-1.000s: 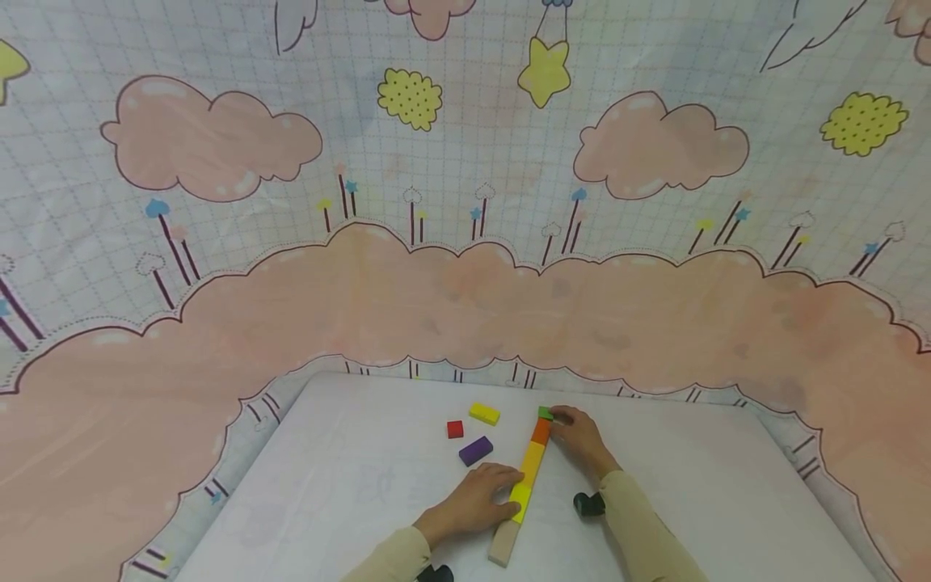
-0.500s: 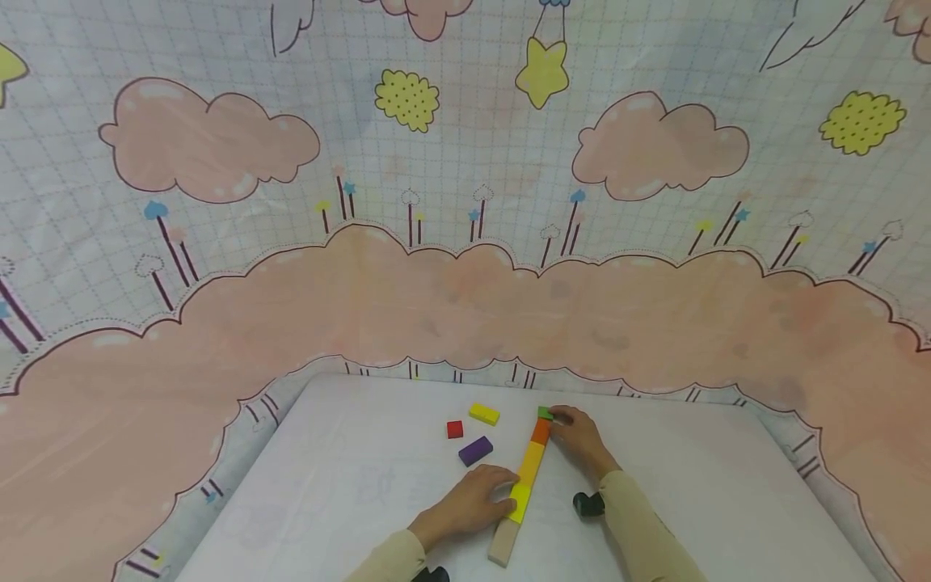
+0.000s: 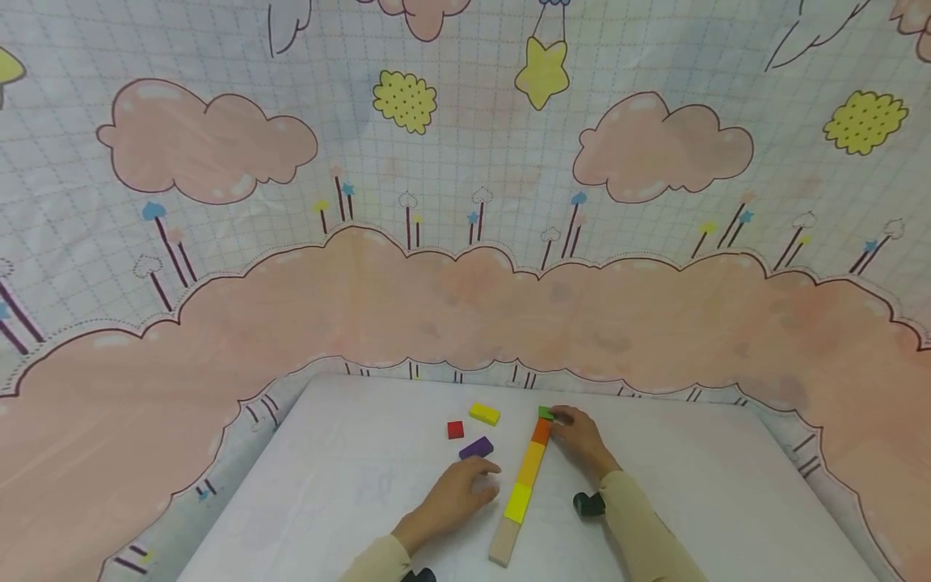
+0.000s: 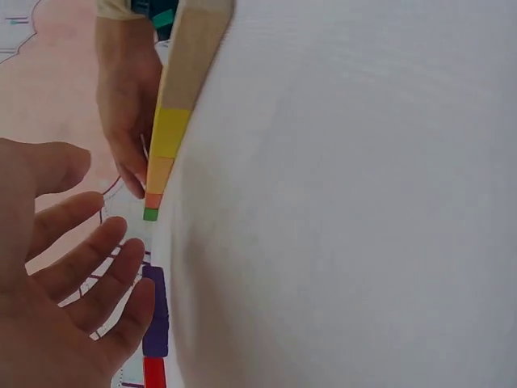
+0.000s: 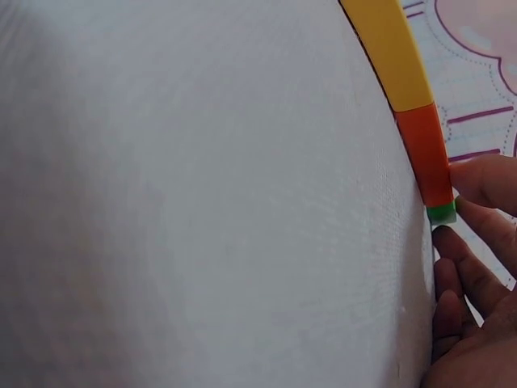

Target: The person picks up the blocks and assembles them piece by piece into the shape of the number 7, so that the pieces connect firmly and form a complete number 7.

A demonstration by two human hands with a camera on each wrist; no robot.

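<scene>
A straight row of wooden blocks lies on the white table: a natural wood block [image 3: 504,541], a yellow block [image 3: 518,503], a yellow-orange block [image 3: 531,464], an orange block [image 3: 541,431] and a green block [image 3: 545,412] at the far end. My right hand [image 3: 580,436] pinches the green block with its fingertips; its thumb lies by the orange block's side in the right wrist view. My left hand [image 3: 452,495] holds nothing, its fingers loosely spread left of the row. Just beyond it lies a purple block [image 3: 477,447].
A red block [image 3: 455,430] and another yellow block [image 3: 484,414] lie loose left of the row's far end. Behind the white tabletop [image 3: 305,485] hangs a cloth printed with clouds [image 3: 451,307]. Dark wrist devices show under both forearms.
My left hand has let go of the yellow blocks and moved left, away from the row, now partly overlapping the purple block. My right hand and the row have stayed put.
</scene>
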